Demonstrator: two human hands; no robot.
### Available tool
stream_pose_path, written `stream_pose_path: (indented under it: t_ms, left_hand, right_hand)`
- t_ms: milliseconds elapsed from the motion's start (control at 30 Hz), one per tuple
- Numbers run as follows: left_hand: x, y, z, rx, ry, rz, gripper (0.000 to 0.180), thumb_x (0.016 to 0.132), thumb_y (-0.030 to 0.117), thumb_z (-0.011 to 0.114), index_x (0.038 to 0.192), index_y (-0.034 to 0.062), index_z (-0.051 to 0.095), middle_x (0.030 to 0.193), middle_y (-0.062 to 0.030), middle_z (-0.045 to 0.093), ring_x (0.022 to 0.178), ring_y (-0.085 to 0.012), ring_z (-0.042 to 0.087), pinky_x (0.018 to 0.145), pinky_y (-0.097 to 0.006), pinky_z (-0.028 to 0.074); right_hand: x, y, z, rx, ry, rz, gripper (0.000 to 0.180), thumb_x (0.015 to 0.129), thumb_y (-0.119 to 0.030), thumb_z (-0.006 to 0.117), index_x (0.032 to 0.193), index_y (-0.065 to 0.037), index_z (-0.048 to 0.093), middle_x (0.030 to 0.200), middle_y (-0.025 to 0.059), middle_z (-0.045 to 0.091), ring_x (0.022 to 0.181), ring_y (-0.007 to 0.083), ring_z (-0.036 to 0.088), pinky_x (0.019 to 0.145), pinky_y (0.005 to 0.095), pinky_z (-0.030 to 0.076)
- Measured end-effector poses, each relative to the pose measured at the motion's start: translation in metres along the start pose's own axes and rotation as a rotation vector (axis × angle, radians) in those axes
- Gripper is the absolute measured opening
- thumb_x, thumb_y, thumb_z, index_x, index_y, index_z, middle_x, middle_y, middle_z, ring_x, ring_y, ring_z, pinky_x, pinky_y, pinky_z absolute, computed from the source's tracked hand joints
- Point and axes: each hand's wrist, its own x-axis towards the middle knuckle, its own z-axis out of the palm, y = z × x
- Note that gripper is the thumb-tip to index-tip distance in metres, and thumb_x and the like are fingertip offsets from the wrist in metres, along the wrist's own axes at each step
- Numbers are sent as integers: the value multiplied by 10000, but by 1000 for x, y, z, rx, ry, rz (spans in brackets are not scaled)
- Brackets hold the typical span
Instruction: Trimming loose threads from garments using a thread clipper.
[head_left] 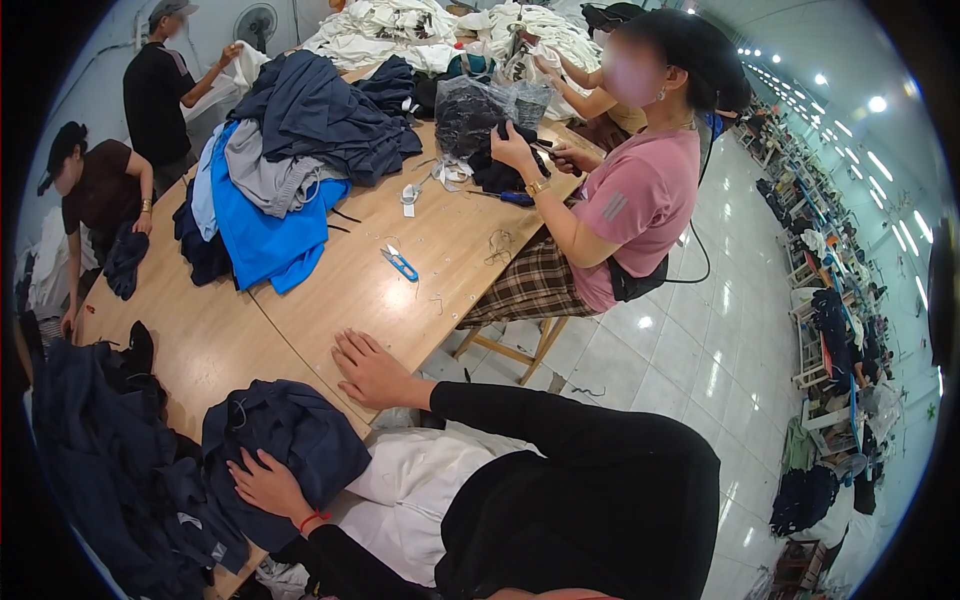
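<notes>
A folded navy garment (290, 430) lies at the table's near edge, a loose thread on top of it. My left hand (268, 487), with a red string at the wrist, rests on this garment with its fingers spread. Flat on the bare wood of the table (330, 285), to the right of the garment, lies my right hand (370, 370), fingers stretched out and nothing held. Farther up the table is a pair of blue-handled thread snips (400, 264), apart from both hands.
More navy garments (100, 460) are heaped at the left. Across the table are piles of blue, grey and navy clothes (290, 150) and white cloth (400, 30). A person in pink (640, 210) sits at the right edge, handling dark cloth; other people stand at the far left.
</notes>
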Motion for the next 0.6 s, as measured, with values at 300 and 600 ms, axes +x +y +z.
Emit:
stream_pose_path:
  t_ms: [300,600]
  left_hand:
    - [0,-2,2,-16,19,18,496,1162,471,473,1511,177,667,1663,-178,523,1507,-355,515,1267,-512,377]
    - [-1,-3,2,-22,7,6,495,1160,468,477,1508,173,671,1663,-176,527,1516,-349,507,1269,-508,371]
  right_hand:
    - [0,0,2,-1,23,-6,665,1050,-403,598,1487,96,541,1614,345,461,1542,494,399,1302,548,284]
    - [0,-1,3,14,27,-10,670,1034,-402,612,1477,96,548,1606,345,467,1541,495,398,1304,552,279]
